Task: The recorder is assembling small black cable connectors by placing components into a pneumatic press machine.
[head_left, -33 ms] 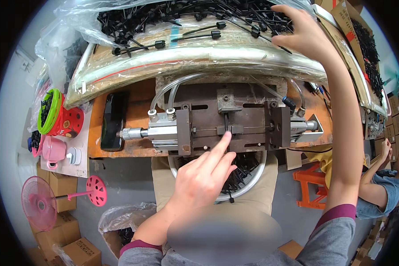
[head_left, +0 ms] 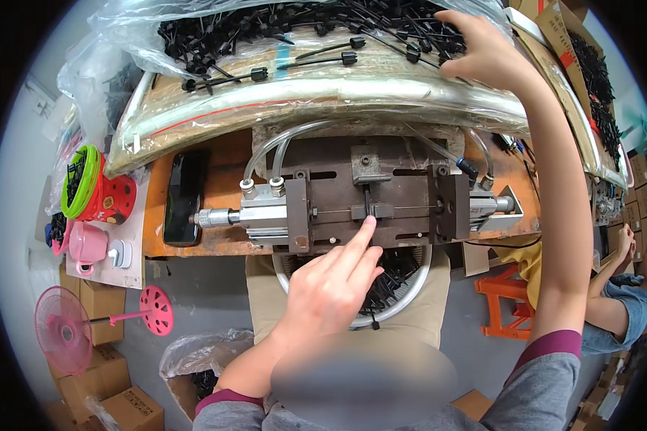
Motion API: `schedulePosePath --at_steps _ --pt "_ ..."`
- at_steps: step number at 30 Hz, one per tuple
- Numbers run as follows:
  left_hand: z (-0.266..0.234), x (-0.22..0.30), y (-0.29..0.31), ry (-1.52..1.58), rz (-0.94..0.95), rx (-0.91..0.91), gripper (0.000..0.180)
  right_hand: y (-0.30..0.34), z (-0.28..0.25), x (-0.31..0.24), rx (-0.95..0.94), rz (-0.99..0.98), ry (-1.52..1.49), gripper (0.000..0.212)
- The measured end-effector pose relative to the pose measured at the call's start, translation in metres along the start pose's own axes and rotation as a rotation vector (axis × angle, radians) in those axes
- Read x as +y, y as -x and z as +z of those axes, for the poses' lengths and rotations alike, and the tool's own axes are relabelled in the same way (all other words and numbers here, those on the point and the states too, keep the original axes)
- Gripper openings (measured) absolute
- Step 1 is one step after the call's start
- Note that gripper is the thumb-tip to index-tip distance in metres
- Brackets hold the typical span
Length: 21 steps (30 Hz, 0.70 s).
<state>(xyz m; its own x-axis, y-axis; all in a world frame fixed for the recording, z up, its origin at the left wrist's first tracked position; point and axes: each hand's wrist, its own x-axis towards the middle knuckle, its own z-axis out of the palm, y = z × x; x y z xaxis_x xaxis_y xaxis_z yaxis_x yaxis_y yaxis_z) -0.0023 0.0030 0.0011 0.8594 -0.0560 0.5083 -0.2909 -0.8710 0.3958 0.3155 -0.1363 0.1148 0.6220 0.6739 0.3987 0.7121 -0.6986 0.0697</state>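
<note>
My left hand (head_left: 331,287) reaches over the front of a dark metal fixture (head_left: 402,228). Its index finger is stretched out, the tip on or just at a slim black part (head_left: 369,195) in the small central holder; the other fingers bend loosely. At the far right, my right hand (head_left: 485,54) is over the edge of a heap of black cable ties (head_left: 302,18) with block-shaped heads. Thumb and fingers there are apart, and nothing shows held between them. Below the fixture, a round tub (head_left: 418,291) on my lap holds more black ties, partly hidden by my left hand.
Silver air cylinders (head_left: 262,219) with clear hoses flank the fixture. A black phone (head_left: 183,197) lies to its left. Farther left are a green-rimmed red bucket (head_left: 115,195), a pink cup (head_left: 88,243) and a pink fan (head_left: 65,329). Another person's arm (head_left: 611,269) shows at right, near an orange stool (head_left: 503,302).
My right hand has shifted slightly left over the cable ties. My left index fingertip has drawn back a touch toward me; the fixture looks the same.
</note>
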Motion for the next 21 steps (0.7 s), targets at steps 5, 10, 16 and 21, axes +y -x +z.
schedulePosePath --at_steps 5,10,16,21 --pt "0.010 0.000 -0.007 -0.071 0.044 -0.025 0.024 -0.034 0.020 0.010 -0.171 -0.073 0.180 0.070" --pt "0.010 -0.001 -0.008 -0.077 0.021 -0.042 0.023 -0.046 0.030 0.004 -0.074 -0.142 0.032 0.039" --pt "0.009 -0.001 -0.009 -0.062 0.025 -0.055 0.023 -0.039 0.024 -0.015 -0.128 -0.151 -0.194 0.027" --pt "0.007 -0.002 -0.010 -0.059 0.026 -0.070 0.023 -0.035 0.013 -0.053 -0.104 -0.305 -0.379 0.024"
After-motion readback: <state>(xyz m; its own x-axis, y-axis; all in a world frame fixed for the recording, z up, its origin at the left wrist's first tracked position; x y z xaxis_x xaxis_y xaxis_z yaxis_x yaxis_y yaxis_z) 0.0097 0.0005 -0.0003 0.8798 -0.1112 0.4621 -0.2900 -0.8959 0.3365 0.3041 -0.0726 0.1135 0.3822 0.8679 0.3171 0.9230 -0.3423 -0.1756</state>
